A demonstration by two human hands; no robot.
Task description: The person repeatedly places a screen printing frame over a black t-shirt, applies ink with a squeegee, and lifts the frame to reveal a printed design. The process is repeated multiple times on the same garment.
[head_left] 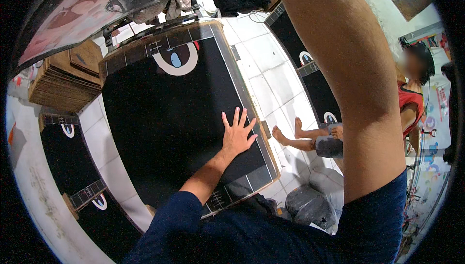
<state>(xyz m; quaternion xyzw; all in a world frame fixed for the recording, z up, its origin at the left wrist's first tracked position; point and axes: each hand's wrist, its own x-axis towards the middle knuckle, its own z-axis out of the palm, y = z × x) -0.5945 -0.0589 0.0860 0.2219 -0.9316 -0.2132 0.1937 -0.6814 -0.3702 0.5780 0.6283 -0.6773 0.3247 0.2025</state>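
Note:
My left hand lies flat with fingers spread on a black cloth panel, near its right edge. White lines run along the panel's borders, and a printed eye shape in white and blue sits at its far end. Under the cloth is a board with a brown rim. My right arm stretches up past the top edge, so my right hand is out of the picture. A large dark-edged frame with a pinkish, patterned face is raised over the far left of the board.
Brown boards are stacked at the left. More black printed cloths lie at left and right. On the right, a person sits with bare legs stretched over white floor tiles. A dark bag is near my right side.

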